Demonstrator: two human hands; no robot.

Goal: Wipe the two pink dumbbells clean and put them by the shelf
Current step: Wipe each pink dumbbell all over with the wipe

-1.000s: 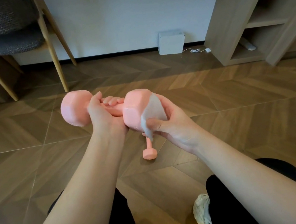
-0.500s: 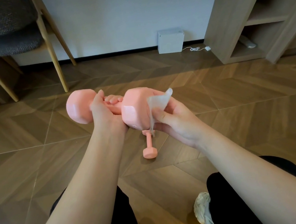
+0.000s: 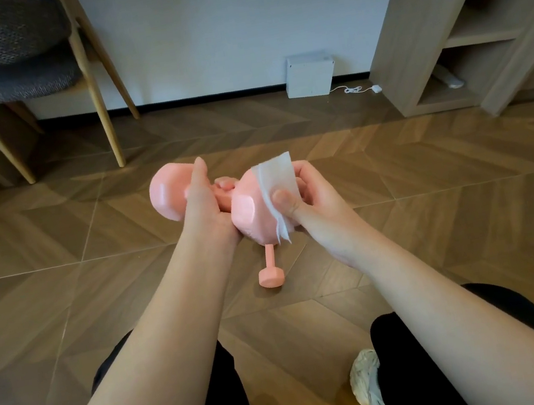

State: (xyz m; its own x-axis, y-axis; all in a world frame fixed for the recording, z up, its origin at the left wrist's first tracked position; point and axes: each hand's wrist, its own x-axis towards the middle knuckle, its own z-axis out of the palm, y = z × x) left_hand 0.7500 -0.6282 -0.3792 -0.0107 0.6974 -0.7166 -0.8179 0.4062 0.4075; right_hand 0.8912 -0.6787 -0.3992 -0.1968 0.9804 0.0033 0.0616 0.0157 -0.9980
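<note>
Two pink dumbbells are in view. The held dumbbell point(image 3: 165, 196) is roughly level above the wooden floor point(image 3: 433, 212), near the middle of the scene. The second dumbbell point(image 3: 271, 276) lies on the floor just below it, its far end hidden behind the first. The left hand point(image 3: 205, 208) is wrapped round the held dumbbell's handle, fingers curled over it between the two heads. The right hand point(image 3: 318, 194) cups the right head and pinches a white wipe point(image 3: 275, 176), the thumb pressing it against that head. The shelf point(image 3: 408, 42) stands at the far right, well apart from both dumbbells. A chair point(image 3: 15, 80) stands far left, and a white box point(image 3: 309, 74) sits by the far wall.
</note>
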